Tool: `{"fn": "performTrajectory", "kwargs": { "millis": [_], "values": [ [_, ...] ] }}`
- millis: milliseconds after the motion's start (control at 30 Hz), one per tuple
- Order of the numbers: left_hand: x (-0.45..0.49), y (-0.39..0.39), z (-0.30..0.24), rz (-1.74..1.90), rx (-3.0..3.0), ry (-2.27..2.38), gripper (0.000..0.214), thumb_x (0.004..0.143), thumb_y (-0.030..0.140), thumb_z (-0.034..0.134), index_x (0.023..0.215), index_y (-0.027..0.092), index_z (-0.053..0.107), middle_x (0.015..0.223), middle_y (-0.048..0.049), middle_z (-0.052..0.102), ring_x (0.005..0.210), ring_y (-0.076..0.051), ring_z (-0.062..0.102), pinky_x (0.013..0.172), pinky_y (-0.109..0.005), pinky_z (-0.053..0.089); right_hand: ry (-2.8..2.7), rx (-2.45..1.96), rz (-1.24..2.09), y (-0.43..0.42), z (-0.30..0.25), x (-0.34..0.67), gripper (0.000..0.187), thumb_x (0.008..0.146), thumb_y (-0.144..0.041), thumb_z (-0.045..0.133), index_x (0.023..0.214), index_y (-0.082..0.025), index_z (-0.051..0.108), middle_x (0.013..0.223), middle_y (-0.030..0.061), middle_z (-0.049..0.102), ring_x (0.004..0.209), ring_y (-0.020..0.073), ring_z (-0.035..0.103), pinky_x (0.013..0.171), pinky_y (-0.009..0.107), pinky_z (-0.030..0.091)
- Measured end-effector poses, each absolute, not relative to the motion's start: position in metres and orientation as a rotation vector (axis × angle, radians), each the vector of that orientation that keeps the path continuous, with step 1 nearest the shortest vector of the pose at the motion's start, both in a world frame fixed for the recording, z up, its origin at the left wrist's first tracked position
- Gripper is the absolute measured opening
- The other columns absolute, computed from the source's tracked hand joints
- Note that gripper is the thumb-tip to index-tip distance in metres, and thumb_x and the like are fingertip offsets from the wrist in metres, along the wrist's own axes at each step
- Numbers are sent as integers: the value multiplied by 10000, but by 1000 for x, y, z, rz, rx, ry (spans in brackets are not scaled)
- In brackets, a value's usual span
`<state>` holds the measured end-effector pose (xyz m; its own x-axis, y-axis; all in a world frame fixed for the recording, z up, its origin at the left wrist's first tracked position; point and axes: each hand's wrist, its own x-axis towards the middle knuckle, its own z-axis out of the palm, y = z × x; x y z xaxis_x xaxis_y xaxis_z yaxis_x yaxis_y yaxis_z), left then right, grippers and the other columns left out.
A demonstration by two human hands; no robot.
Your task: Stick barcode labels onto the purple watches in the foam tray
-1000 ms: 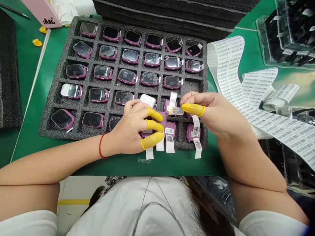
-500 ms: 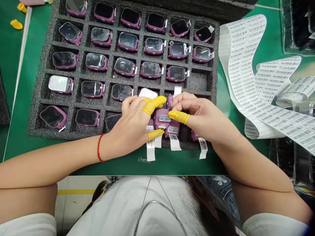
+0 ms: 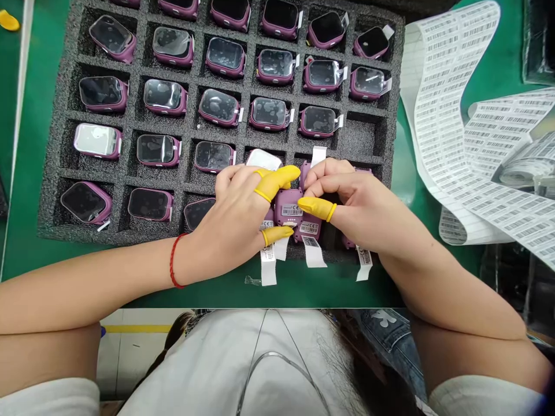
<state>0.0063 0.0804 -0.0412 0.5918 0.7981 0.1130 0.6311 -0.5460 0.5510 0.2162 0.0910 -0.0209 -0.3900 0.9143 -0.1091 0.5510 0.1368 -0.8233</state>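
A purple smartwatch body [image 3: 284, 198], back side up with a barcode label [image 3: 289, 210] on it, is gripped by my left hand [image 3: 236, 202] between yellow-cotted thumb and finger. My right hand [image 3: 362, 199] has its fingers bent together at the watch's right side, the yellow-cotted thumb lying on the label's edge. Whether those fingers pinch anything is hidden. Beneath lies another face-down watch [image 3: 309, 227] with a label and a hanging white tab [image 3: 314, 254]. A white-screened watch [image 3: 263, 160] shows just beyond my left fingers.
A black foam tray [image 3: 193, 124] holds many purple watches in rows of compartments, most with dark screens up. Long strips of barcode labels [image 3: 455, 86] curl along the right side. A scrap of clear film [image 3: 252, 281] lies on the green table [image 3: 195, 294] near the front edge.
The camera view has shifted slightly and come closer to the tray. Both hands stay at the same watch in nearly the same pose, my right thumb still on its label.
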Motion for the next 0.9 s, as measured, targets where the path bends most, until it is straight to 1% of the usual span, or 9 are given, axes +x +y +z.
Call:
{"fn": "performTrajectory", "kwargs": {
  "millis": [167, 300, 467, 700, 900],
  "values": [
    [6, 81, -41, 501, 2368, 1134, 597, 842, 338, 696, 1356, 224, 416, 1206, -64, 597, 1144, -265, 513, 1036, -459, 293, -2012, -1401, 1128, 90, -23, 217, 142, 830, -201, 648, 689, -199, 646, 928, 44, 636, 995, 230, 582, 951, 509, 452],
    [6, 81, -41, 497, 2373, 1135, 602, 834, 337, 708, 1350, 208, 426, 1198, -73, 595, 1141, -263, 514, 1012, -442, 317, -2022, -1388, 1108, 89, -24, 217, 151, 836, -203, 648, 685, -201, 644, 915, 43, 631, 989, 228, 582, 952, 505, 453],
    [7, 81, -41, 498, 2369, 1146, 601, 829, 353, 711, 1345, 227, 429, 1186, -65, 598, 1133, -266, 521, 1005, -446, 328, -2026, -1390, 1094, 89, -24, 216, 167, 850, -236, 638, 687, -202, 644, 920, 46, 633, 1000, 232, 579, 955, 505, 455],
    [7, 81, -42, 509, 2372, 1143, 577, 848, 387, 686, 1345, 233, 439, 1178, -56, 600, 1136, -262, 513, 1022, -440, 326, -2039, -1395, 1071, 88, -24, 216, 139, 828, -174, 651, 692, -200, 640, 928, 45, 633, 994, 231, 574, 947, 501, 457],
    [6, 81, -43, 522, 2381, 1143, 576, 853, 406, 683, 1343, 237, 432, 1170, -57, 602, 1121, -257, 516, 1016, -432, 327, -2097, -1385, 1016, 87, -25, 216, 140, 837, -189, 644, 699, -207, 633, 926, 43, 644, 984, 238, 585, 921, 496, 459]
  ]
}}
